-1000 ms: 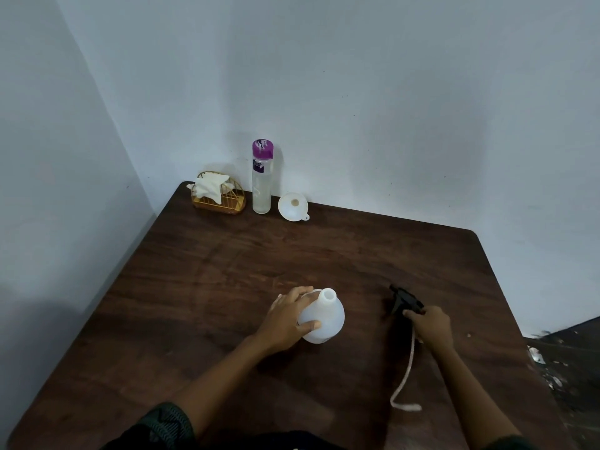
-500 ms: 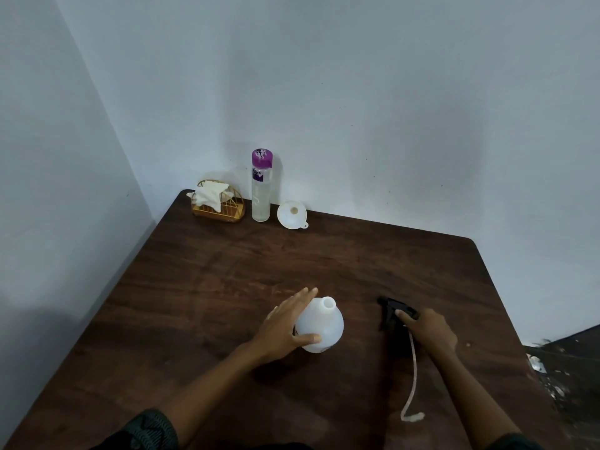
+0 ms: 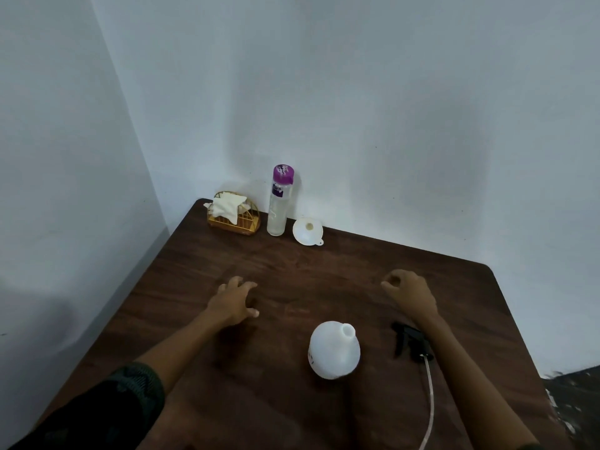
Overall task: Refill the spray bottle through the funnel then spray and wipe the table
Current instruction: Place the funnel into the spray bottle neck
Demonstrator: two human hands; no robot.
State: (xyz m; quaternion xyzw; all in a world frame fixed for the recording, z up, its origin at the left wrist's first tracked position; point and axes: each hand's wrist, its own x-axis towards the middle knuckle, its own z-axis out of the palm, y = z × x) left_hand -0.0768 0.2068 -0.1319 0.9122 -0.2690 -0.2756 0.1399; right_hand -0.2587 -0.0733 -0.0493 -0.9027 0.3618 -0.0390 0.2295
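Left grip (image 3: 232,302), spread, and right grip (image 3: 410,292), loosely curled, are holding nothing, with spray bottle (image 3: 334,350) standing uncapped and funnel (image 3: 306,230) lying unused at upper centre.

A dark wooden table (image 3: 324,271) sits in a corner of pale bluish walls (image 3: 389,92).

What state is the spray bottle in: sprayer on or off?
Off. The spray bottle stands upright, neck bare; the black trigger sprayer lies beside it.

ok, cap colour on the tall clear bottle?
Purple cap on the tall clear plastic bottle, clearest in head view.
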